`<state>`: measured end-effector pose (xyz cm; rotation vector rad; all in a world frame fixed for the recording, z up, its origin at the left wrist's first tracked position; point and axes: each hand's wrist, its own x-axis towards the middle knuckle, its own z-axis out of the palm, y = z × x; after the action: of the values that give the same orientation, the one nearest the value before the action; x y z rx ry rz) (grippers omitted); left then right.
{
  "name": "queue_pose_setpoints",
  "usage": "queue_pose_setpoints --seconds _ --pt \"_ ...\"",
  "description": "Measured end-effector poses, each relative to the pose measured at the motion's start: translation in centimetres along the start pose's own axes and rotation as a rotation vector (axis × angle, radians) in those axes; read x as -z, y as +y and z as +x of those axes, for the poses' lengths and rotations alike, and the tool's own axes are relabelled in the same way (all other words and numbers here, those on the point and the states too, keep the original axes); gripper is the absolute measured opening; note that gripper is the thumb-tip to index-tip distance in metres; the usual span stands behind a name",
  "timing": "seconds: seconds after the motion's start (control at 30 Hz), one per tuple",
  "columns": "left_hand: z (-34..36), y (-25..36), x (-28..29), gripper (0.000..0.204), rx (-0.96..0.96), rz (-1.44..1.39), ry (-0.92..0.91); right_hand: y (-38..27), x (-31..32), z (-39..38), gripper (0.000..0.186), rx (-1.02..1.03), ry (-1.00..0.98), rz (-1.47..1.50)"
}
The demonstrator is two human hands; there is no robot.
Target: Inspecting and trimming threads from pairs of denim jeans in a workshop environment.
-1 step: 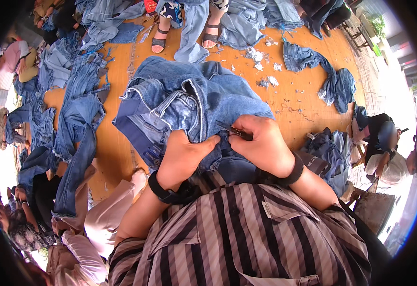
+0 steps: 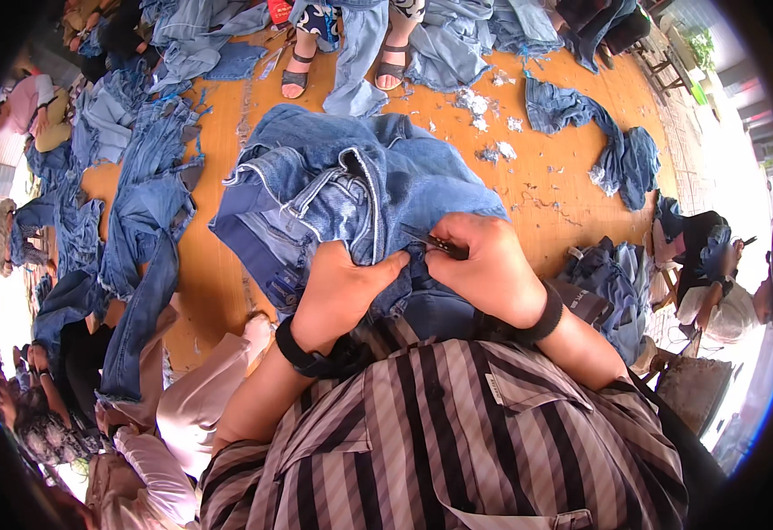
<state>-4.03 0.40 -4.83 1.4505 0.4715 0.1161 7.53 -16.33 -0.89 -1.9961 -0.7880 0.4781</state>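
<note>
A pair of blue jeans [image 2: 439, 163] lies bunched in front of me, with its frayed seams and darker waistband showing. My left hand [image 2: 342, 287] is closed on the denim, its thumb pressed on a fold pointing right. In my right hand [image 2: 492, 269] is a small dark pointed tool that looks like thread snips [image 2: 446, 246]. Its tip points left and lies against the cloth, close to my left thumb. The fingers of my right hand are curled under, partly hidden by the hand itself. Below the hands, some of the denim rests near my lap.
The orange-brown wooden surface [image 2: 572, 185] carries pale lint clumps [image 2: 473, 102] and thread scraps. Another jeans piece [image 2: 629, 159] lies at the far right; heaped denim [image 2: 611, 296] sits by my right elbow. More jeans [image 2: 143, 203] line the left. A person's sandalled foot [image 2: 294, 78] is ahead; other people sit around.
</note>
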Motion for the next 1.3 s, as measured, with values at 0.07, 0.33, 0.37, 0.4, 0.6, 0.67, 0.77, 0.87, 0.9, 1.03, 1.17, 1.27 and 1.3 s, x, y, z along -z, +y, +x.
queue_pose_setpoints --seconds 0.07,0.33,0.37,0.4,0.6,0.67,0.77,0.87,0.9,1.03,1.17,1.27,1.3 --pt "-0.1 0.3 -0.3 0.036 -0.017 0.039 0.031 0.0 -0.1 0.1 0.016 -0.02 -0.019 -0.022" --pt "-0.2 -0.7 -0.2 0.042 -0.035 0.031 0.018 0.8 -0.8 0.1 0.015 0.133 0.073 -0.091" --pt "-0.1 -1.1 -0.1 0.044 -0.071 0.023 0.002 0.8 -0.7 0.0 0.015 0.133 0.071 -0.091" --pt "-0.1 -1.3 -0.1 0.044 -0.07 0.023 0.003 0.8 -0.5 -0.1 0.013 0.163 0.074 -0.128" --pt "-0.4 -1.9 0.6 0.034 -0.019 0.094 0.077 2.7 0.8 0.1 0.011 0.204 0.332 -0.212" --pt "-0.6 0.2 0.2 0.028 0.069 -0.149 0.125 4.6 3.6 0.6 0.005 0.016 0.476 -0.09" --pt "-0.8 0.6 0.4 0.034 0.114 -0.31 0.12 2.2 5.8 -0.3 0.008 -0.022 0.412 0.217" --pt "-0.4 0.4 0.3 0.035 0.12 -0.333 0.112 2.0 5.3 -0.8 0.007 -0.015 0.265 0.209" --pt "-0.5 0.3 0.3 0.036 0.146 -0.308 0.145 2.2 4.4 -1.2 0.012 0.01 0.24 0.263" --pt "-0.3 1.6 0.1 0.037 0.161 -0.384 0.052 1.2 2.3 -1.5 0.01 0.036 0.119 0.252" --pt "-0.5 2.8 0.1 0.046 0.261 -0.498 0.001 1.2 1.1 -1.2 0.018 0.124 0.055 0.269" --pt "-0.6 2.1 0.3 0.048 0.275 -0.511 0.01 1.6 0.9 -1.0 0.024 0.236 0.045 0.19" --pt "-0.6 1.9 0.3 0.047 0.264 -0.513 0.013 1.6 0.9 -1.1 0.024 0.243 0.05 0.179"
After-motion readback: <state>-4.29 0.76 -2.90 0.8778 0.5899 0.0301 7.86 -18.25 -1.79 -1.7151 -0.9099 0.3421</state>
